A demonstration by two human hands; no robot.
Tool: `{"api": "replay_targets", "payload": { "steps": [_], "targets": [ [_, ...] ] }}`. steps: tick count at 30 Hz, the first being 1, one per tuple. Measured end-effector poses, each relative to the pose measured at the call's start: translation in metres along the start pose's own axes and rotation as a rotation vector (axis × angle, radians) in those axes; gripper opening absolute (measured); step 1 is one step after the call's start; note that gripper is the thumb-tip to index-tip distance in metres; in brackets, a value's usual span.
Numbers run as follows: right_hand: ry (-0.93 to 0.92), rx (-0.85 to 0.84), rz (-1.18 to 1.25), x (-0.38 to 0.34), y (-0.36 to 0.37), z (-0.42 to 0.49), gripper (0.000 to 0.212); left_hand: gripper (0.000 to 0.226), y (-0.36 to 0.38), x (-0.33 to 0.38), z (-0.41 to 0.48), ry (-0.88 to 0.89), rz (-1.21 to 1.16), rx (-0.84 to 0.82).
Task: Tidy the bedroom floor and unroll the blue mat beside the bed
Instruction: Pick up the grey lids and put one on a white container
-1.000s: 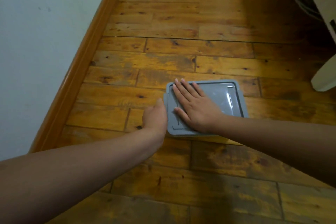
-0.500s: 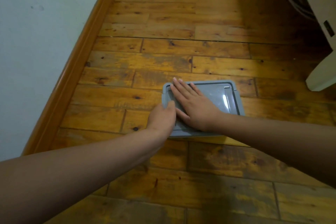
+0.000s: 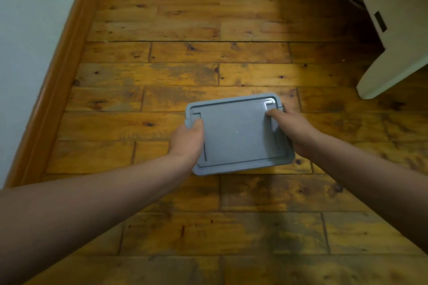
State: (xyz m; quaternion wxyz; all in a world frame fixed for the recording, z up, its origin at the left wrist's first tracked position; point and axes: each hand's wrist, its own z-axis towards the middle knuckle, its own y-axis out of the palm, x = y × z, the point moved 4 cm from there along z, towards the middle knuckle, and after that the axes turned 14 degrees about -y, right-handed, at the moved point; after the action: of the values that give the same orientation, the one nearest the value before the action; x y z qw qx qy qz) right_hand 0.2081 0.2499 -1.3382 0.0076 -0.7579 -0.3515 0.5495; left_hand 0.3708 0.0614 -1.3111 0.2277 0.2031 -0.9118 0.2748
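Note:
A grey plastic box with a lid [image 3: 236,133] is over the wooden floor in the middle of the head view. My left hand [image 3: 187,140] grips its left edge, thumb on top of the lid. My right hand [image 3: 291,129] grips its right edge, thumb on the lid near the far right corner. The fingers of both hands are hidden under the box's sides. I cannot tell whether the box rests on the floor or is lifted. No blue mat is in view.
A white wall [image 3: 30,41] with an orange wooden skirting board [image 3: 58,85] runs along the left. A white piece of furniture [image 3: 393,37] stands at the upper right, with cables in the dark gap beside it. Wooden floorboards [image 3: 208,227] fill the foreground.
My right hand left the top of the lid and took hold of the box's right edge. My left hand closed on the left edge. The box has turned slightly and sits nearer in the frame.

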Motion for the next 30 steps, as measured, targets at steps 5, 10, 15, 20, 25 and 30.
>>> {"api": "replay_targets", "payload": {
  "steps": [5,10,15,20,25,30],
  "targets": [
    [0.090,0.155,0.115,-0.041,-0.086,-0.071,0.033,0.036,0.012,0.053,-0.087,0.040,0.061,-0.052],
    [0.278,0.343,0.236,-0.105,-0.217,-0.200,0.034,0.040,0.028,0.144,-0.231,0.126,0.277,-0.121],
    [0.410,0.533,0.299,-0.210,-0.362,-0.365,0.026,0.031,0.041,0.239,-0.433,0.234,0.454,-0.308],
    [0.513,0.688,0.425,-0.310,-0.500,-0.523,0.051,0.030,0.061,0.342,-0.638,0.365,0.776,-0.464],
    [0.575,0.808,0.540,-0.371,-0.604,-0.624,0.051,0.047,0.104,0.409,-0.797,0.467,1.011,-0.561],
    [0.550,0.967,0.544,-0.377,-0.679,-0.686,0.047,0.047,0.158,0.423,-0.893,0.584,1.084,-0.567]
  ]
}}
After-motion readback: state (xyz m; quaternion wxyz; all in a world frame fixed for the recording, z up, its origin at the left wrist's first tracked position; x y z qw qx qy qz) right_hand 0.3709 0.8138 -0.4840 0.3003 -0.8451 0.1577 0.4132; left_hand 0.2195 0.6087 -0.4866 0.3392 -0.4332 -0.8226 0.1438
